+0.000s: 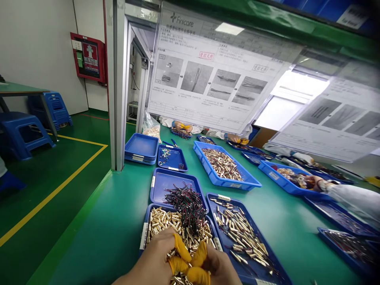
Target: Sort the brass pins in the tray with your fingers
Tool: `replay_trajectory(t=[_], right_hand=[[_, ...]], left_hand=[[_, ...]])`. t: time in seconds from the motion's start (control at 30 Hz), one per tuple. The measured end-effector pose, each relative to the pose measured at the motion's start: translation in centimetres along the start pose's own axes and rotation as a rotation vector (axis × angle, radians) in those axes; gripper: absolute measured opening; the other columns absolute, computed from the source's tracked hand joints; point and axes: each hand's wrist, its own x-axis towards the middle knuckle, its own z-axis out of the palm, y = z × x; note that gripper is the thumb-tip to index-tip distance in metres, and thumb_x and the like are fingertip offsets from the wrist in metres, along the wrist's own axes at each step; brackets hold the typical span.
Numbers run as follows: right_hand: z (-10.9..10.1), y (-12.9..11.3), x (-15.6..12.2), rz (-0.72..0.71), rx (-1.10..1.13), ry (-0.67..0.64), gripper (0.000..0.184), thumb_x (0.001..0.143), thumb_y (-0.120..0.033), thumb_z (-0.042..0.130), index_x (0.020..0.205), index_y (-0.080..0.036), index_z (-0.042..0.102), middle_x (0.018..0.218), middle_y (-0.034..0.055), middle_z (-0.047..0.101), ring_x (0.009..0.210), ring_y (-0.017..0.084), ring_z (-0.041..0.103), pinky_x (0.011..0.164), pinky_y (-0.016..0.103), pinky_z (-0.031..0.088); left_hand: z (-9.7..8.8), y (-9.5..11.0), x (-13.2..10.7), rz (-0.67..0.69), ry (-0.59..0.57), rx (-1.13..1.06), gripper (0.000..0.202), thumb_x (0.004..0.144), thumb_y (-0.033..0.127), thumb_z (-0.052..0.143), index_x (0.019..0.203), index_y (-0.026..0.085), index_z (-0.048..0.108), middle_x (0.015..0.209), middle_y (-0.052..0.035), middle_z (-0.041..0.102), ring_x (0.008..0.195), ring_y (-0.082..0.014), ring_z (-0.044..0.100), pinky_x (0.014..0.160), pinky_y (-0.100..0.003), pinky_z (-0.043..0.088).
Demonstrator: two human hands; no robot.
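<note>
My left hand point(154, 261) and my right hand point(216, 267) meet at the bottom edge over a blue tray point(145, 225) heaped with small brass tubes point(162, 221). Yellow finger cots cover several fingertips on both hands. The fingers are curled and pinched together around brass tubes at the middle. A bundle of short dark wires point(188, 206) lies across the tray just beyond my fingers. To the right, another blue tray point(276, 265) holds brass tubes with wires attached point(240, 233).
More blue trays point(142, 148) stand further back, one bin point(227, 180) full of brass parts. Other people's hands point(182, 126) work across the green table point(282, 213); a white sleeve point(353, 200) lies at the right. Instruction sheets point(213, 67) hang overhead. Blue stools point(23, 132) stand left.
</note>
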Motion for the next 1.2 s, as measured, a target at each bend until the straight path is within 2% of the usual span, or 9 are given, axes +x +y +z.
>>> replay_trajectory(t=[0.27,0.4,0.5,0.57,0.63,0.77,0.93,1.07,1.2], right_hand=[[1.4,-0.7,0.2,0.096,0.464,-0.019,0.04,0.051,-0.034,0.083,0.077,-0.024,0.054,0.059,-0.0064,0.057,0.05,0.01,0.056,0.044,0.017,0.037],[-2.1,-1.4,-0.2,0.061,0.146,0.392,0.034,0.058,-0.045,0.074,0.075,-0.02,0.057,0.053,-0.0045,0.055,0.043,0.01,0.047,0.038,0.018,0.032],[-4.7,-1.6,-0.1,-0.03,-0.279,0.8,0.032,0.063,-0.045,0.066,0.082,-0.021,0.054,0.065,0.0013,0.063,0.062,0.021,0.059,0.054,0.029,0.044],[-4.8,-1.2,0.2,-0.078,-0.464,0.706,0.024,0.072,-0.039,0.057,0.086,-0.02,0.055,0.073,0.0058,0.066,0.07,0.026,0.062,0.061,0.034,0.048],[-3.6,-0.5,0.5,-0.143,-0.575,0.387,0.018,0.078,-0.026,0.048,0.088,-0.018,0.06,0.082,0.0093,0.068,0.074,0.025,0.063,0.064,0.034,0.05],[-0.4,0.4,1.1,-0.162,-0.921,0.051,0.036,0.071,-0.003,0.044,0.091,-0.02,0.068,0.1,0.0109,0.067,0.097,0.026,0.058,0.085,0.037,0.046],[0.6,0.9,1.3,-0.072,-1.046,0.062,0.05,0.065,0.006,0.041,0.099,-0.019,0.067,0.104,0.0105,0.067,0.102,0.03,0.054,0.091,0.044,0.04],[0.2,1.9,1.3,-0.059,-1.01,0.222,0.026,0.07,0.004,0.042,0.073,-0.013,0.062,0.079,0.0119,0.065,0.077,0.027,0.06,0.068,0.037,0.048],[-0.9,2.5,1.0,-0.06,-0.647,0.313,0.006,0.078,-0.014,0.048,0.077,-0.017,0.053,0.073,0.0073,0.063,0.068,0.023,0.061,0.062,0.032,0.049]], left_hand=[[0.0,0.7,0.0,-0.028,-0.061,-0.052,0.021,0.075,0.033,0.064,0.063,0.016,0.062,0.071,-0.0041,0.061,0.071,-0.0189,0.057,0.063,-0.023,0.039],[0.2,0.4,0.0,0.041,-0.07,0.153,0.02,0.08,0.034,0.06,0.078,0.014,0.061,0.08,-0.0064,0.061,0.078,-0.02,0.055,0.069,-0.025,0.04],[0.7,-0.9,-0.1,0.202,-0.154,0.419,0.017,0.08,0.031,0.061,0.089,0.017,0.06,0.092,-0.0072,0.059,0.088,-0.0221,0.051,0.074,-0.028,0.04],[1.3,-2.0,-0.1,0.347,-0.184,0.657,0.016,0.077,0.03,0.066,0.086,0.018,0.061,0.097,-0.0072,0.058,0.09,-0.0228,0.05,0.072,-0.029,0.038],[2.0,-2.9,0.0,0.423,-0.193,0.823,0.013,0.075,0.029,0.068,0.076,0.019,0.061,0.093,-0.004,0.059,0.085,-0.0202,0.051,0.068,-0.027,0.036],[2.7,-3.7,0.3,0.453,-0.225,1.004,0.012,0.078,0.028,0.066,0.072,0.019,0.059,0.075,-0.0017,0.06,0.071,-0.0172,0.052,0.057,-0.025,0.033],[2.2,-2.9,0.4,0.321,-0.342,0.893,0.008,0.075,0.014,0.065,0.075,0.016,0.058,0.08,-0.0049,0.065,0.072,-0.0192,0.057,0.061,-0.025,0.037],[1.2,-1.6,0.4,0.032,-0.29,0.523,0.011,0.072,0.006,0.058,0.071,0.017,0.056,0.079,-0.0035,0.064,0.072,-0.0195,0.058,0.06,-0.023,0.037],[0.7,-0.5,0.4,-0.166,-0.163,0.225,0.009,0.076,0.013,0.051,0.074,0.017,0.059,0.075,-0.0032,0.063,0.071,-0.0195,0.058,0.059,-0.023,0.037]])
